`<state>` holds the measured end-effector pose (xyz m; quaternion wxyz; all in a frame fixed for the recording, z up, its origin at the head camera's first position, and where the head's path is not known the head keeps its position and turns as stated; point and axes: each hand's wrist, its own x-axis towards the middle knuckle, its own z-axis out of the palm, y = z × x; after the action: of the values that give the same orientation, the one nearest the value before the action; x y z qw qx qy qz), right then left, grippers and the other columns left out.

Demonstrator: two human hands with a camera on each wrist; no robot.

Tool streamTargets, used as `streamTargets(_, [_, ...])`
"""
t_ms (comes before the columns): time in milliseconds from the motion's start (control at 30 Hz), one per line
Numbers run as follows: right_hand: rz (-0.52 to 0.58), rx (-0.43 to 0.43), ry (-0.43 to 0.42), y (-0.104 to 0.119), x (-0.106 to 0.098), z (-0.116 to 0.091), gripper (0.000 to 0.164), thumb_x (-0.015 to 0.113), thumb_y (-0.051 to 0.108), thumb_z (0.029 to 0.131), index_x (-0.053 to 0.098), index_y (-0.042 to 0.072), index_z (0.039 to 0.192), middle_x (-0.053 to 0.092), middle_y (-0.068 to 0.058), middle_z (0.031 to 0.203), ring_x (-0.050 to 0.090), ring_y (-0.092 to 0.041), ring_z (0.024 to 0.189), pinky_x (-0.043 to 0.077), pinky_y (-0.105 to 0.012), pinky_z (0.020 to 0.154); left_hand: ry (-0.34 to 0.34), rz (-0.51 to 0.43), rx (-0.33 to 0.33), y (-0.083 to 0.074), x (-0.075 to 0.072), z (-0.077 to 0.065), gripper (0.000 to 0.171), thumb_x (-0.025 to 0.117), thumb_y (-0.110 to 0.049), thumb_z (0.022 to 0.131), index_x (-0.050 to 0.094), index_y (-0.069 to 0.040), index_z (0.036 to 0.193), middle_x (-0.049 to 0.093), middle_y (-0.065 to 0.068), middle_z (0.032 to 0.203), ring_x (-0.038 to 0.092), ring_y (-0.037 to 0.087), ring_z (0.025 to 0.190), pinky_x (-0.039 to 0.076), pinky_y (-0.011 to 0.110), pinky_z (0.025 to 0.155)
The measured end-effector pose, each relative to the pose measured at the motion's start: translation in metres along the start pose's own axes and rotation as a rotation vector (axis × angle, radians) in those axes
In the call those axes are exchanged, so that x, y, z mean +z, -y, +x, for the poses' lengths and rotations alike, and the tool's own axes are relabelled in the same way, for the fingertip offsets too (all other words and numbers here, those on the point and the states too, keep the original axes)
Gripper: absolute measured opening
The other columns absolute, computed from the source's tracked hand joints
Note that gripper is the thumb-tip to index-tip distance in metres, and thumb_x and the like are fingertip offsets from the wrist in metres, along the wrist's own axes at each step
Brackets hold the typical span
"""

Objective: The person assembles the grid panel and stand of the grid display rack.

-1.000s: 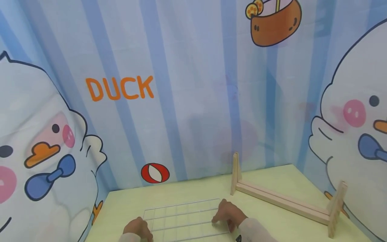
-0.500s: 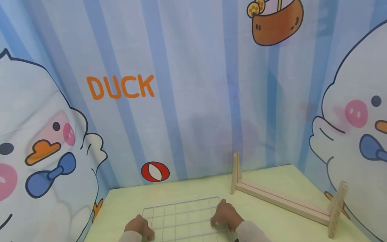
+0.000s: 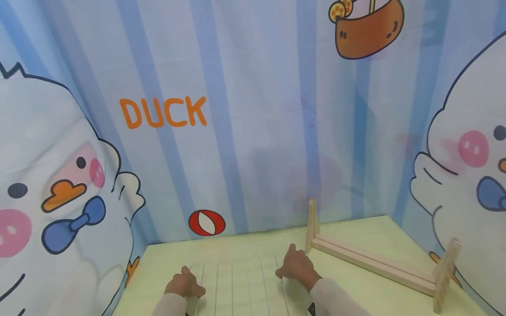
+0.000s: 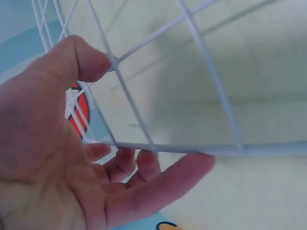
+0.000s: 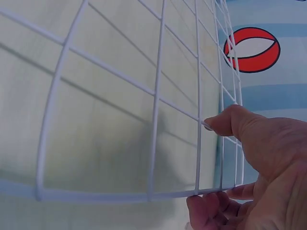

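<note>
A white wire grid panel [image 3: 232, 281] spans the space between my two hands in the head view. My left hand [image 3: 185, 283] holds its left side. In the left wrist view the thumb [image 4: 93, 60] lies at a wire crossing, while the fingertips touch the thicker outer wire. My right hand [image 3: 298, 267] grips the opposite side, its thumb [image 5: 223, 122] at a crossing and its fingers [image 5: 206, 206] under the edge wire. Shadows of the wires show on the pale surface behind the panel in both wrist views.
At the right on the pale yellow tabletop [image 3: 166, 259] stands a wooden frame [image 3: 375, 265], a long bar between two upright end pieces. A striped curtain [image 3: 261, 131] printed with ducks hangs around the back and sides.
Both hands have risen slightly, bringing the panel up with them. Its wires look thinner and its far edge sits higher. The head view has shifted a little.
</note>
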<state>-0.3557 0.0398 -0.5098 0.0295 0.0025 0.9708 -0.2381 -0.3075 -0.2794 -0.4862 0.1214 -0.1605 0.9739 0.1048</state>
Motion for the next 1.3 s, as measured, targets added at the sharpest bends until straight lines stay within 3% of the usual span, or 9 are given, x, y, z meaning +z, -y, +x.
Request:
streamTargets(333, [0.026,0.007,-0.103,0.009,-0.035,0.017,0.104,0.086,0.035,0.072,0.03,-0.009,0.148,0.055,-0.034,0.12,0.061,-0.035,0.08,0.053,-0.048,0.067,-0.091,-0.108,0.05,-0.018,-0.036,0.015,0.102,0.078,-0.036,0.081,0.019,0.016,0.146,0.044,0.041,0.122,0.063,0.041,0.092,0.054,0.056,0.092])
streamTargets(467, [0.054,-0.03,-0.144,0.014,-0.054,0.021,0.106,0.087,0.034,0.071,0.028,-0.009,0.148,0.056,-0.036,0.122,0.065,-0.041,0.086,0.054,-0.049,0.068,-0.136,-0.153,0.066,-0.024,-0.049,0.017,0.104,0.079,-0.036,0.081,0.017,0.014,0.149,0.041,0.041,0.13,0.064,0.041,0.091,0.055,0.057,0.092])
streamTargets(667, [0.12,-0.052,-0.187,0.021,-0.074,0.031,0.104,0.088,0.034,0.072,0.028,-0.004,0.148,0.061,-0.027,0.114,0.064,-0.035,0.083,0.051,-0.045,0.062,-0.263,-0.216,0.087,-0.032,-0.067,0.018,0.099,0.08,-0.031,0.082,0.019,0.01,0.148,0.041,0.041,0.132,0.063,0.049,0.095,0.056,0.059,0.089])
streamTargets(867, [0.155,-0.052,-0.237,0.034,-0.092,0.037,0.112,0.088,0.034,0.075,0.018,0.004,0.157,0.063,-0.022,0.122,0.063,-0.03,0.08,0.045,-0.038,0.053,-0.392,-0.3,0.104,-0.036,-0.082,0.02,0.096,0.079,-0.028,0.082,0.018,0.005,0.147,0.041,0.036,0.129,0.059,0.053,0.103,0.056,0.061,0.089])
streamTargets(1167, [0.241,-0.143,-0.384,0.053,-0.118,0.035,0.11,0.088,0.027,0.077,0.015,0.008,0.157,0.056,-0.028,0.131,0.065,-0.043,0.096,0.053,-0.051,0.071,-0.567,-0.426,0.139,-0.039,-0.102,0.021,0.098,0.076,-0.028,0.084,0.013,-0.001,0.155,0.037,0.034,0.139,0.054,0.052,0.109,0.055,0.062,0.088])
streamTargets(1300, [0.271,-0.172,-0.445,0.054,-0.122,0.037,0.108,0.086,0.025,0.078,0.016,0.007,0.157,0.056,-0.03,0.134,0.065,-0.043,0.092,0.053,-0.051,0.069,-0.64,-0.459,0.178,-0.041,-0.107,0.022,0.097,0.075,-0.026,0.085,0.013,-0.003,0.156,0.038,0.033,0.138,0.053,0.05,0.108,0.056,0.061,0.084])
